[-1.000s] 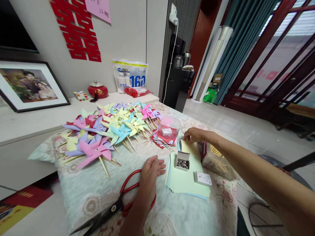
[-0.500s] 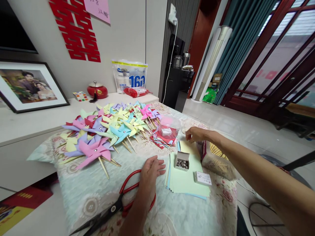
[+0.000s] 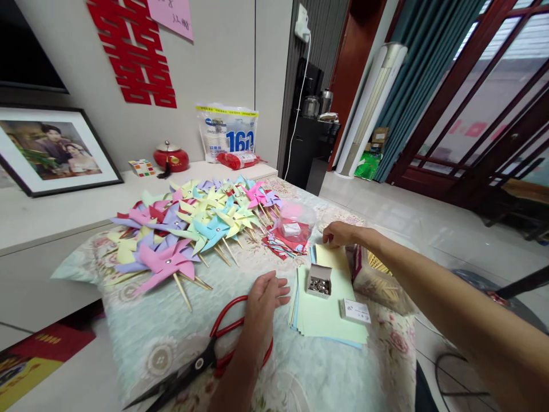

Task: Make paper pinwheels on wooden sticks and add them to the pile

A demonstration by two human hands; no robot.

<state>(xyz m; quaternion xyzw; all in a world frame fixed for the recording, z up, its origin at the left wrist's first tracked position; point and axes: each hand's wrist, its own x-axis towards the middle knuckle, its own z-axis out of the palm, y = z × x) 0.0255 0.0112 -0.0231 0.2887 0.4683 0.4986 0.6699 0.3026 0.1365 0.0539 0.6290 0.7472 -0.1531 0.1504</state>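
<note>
My left hand (image 3: 265, 297) lies flat, palm down, on the floral tablecloth, resting over the red handles of the scissors (image 3: 201, 359) and just left of the stack of pastel paper sheets (image 3: 326, 309). My right hand (image 3: 339, 233) reaches to the far edge of that stack and pinches the corner of a yellow sheet (image 3: 331, 257). An open small box of metal pins (image 3: 319, 281) sits on the stack. A second small white box (image 3: 355, 311) lies at the stack's right edge.
Several paper pinwheels (image 3: 193, 229) on wooden sticks cover the table's left half. A clear plastic tub (image 3: 295, 223) stands on red paper pieces. A bag of wooden sticks (image 3: 377, 274) lies right of the stack. A framed photo (image 3: 51, 150) leans on the side shelf.
My right hand has shifted slightly along the far edge of the paper stack. My left hand stays in place.
</note>
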